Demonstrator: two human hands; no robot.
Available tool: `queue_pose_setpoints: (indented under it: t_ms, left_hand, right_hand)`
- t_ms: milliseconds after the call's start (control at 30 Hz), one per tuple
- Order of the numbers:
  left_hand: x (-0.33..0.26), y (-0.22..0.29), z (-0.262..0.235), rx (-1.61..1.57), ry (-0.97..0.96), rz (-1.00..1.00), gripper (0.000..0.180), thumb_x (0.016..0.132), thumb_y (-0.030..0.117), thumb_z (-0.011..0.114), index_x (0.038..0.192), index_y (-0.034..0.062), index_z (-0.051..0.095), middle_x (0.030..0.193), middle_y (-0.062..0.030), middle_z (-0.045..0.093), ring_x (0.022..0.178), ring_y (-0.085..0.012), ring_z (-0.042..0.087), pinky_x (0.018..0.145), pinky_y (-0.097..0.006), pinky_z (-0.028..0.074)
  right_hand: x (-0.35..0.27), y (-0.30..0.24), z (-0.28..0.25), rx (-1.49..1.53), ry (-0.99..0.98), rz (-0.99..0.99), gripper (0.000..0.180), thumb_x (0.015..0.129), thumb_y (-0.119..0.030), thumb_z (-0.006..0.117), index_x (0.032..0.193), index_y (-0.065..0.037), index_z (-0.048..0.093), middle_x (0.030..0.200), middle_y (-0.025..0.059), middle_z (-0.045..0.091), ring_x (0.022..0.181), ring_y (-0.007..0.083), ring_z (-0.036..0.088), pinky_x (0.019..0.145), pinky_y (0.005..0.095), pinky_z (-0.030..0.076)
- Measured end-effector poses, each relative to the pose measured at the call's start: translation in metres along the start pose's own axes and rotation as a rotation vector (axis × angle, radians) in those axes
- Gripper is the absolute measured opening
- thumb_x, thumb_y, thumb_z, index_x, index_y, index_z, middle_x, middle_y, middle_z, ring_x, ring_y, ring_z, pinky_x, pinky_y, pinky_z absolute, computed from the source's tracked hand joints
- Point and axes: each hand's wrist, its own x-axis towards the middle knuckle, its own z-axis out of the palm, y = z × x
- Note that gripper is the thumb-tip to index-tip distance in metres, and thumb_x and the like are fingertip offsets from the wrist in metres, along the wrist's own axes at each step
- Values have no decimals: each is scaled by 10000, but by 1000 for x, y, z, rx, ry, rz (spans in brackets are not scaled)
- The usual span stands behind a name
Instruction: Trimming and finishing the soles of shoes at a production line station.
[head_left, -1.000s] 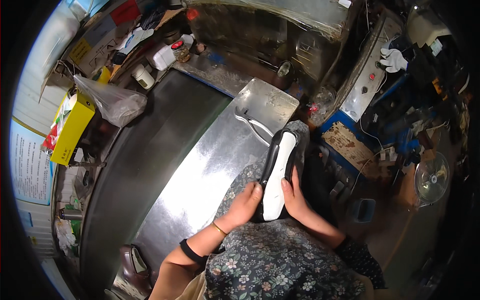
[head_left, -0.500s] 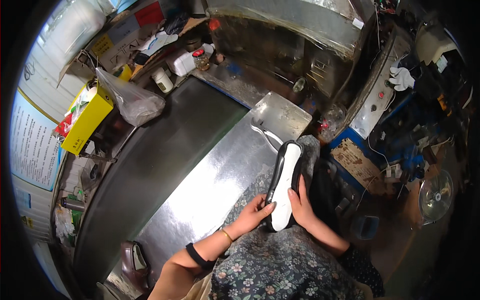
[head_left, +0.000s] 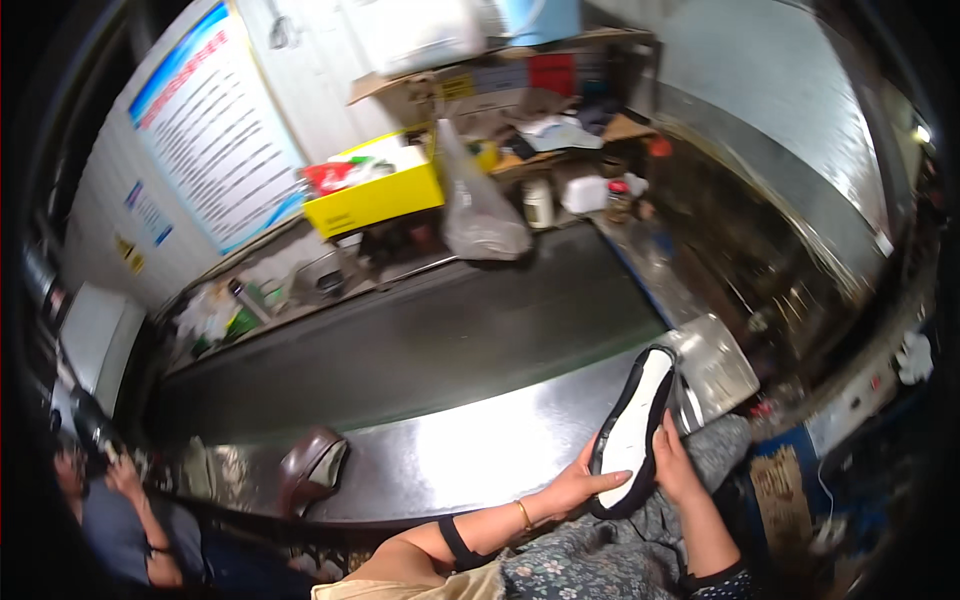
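A cluttered workshop, with a large printed poster (head_left: 215,130) on the wall at the left and shelves of boxes and bottles behind a long dark conveyor belt (head_left: 420,340). In front of the belt runs a shiny metal counter (head_left: 470,455), its edge bending with the lens. Near the person's lap, at the right end of that counter, a shoe sole (head_left: 632,430) stands tilted on its heel end, black rim around a white inner face, toe pointing up and away. The left hand (head_left: 580,485) cups its lower left edge, fingers spread along the rim; the right hand (head_left: 675,465) presses against its right side, fingers closed onto the edge. Both hands hold the sole between them. A brown shoe (head_left: 312,465) lies on the counter well to the left. A yellow box (head_left: 375,190) and a clear plastic bag (head_left: 480,215) sit on the far side of the belt. Another person (head_left: 120,520) crouches at the lower left
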Motion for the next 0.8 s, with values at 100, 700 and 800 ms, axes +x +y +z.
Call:
queue_pose_setpoints:
  t_ms: [100,700,800]
  left_hand:
    - [-15,20,-37,-8,107,-165,951,807,134,806,1545,47,213,1324,-98,541,1183,-174,521,1027,-311,423]
    - [-40,5,-75,91,-66,-342,1080,763,-48,747,1593,168,91,1518,-61,371,1319,-151,389,1099,-264,310]
    - [-37,0,-72,64,-80,-333,1081,768,-45,745,1593,172,82,1503,-59,388,1313,-143,392,1093,-263,317]
  right_hand:
    - [55,-31,-33,-592,-16,136,508,981,-326,556,1349,8,455,1387,211,455,1253,345,465,1010,442,398]
    - [-10,-72,2,-151,-293,-22,274,1040,-186,337,1080,-7,540,775,51,565,668,112,539,625,251,442]
    - [-49,-91,10,-344,-486,-74,147,994,-111,475,1023,-9,577,785,94,599,667,184,606,635,330,510]
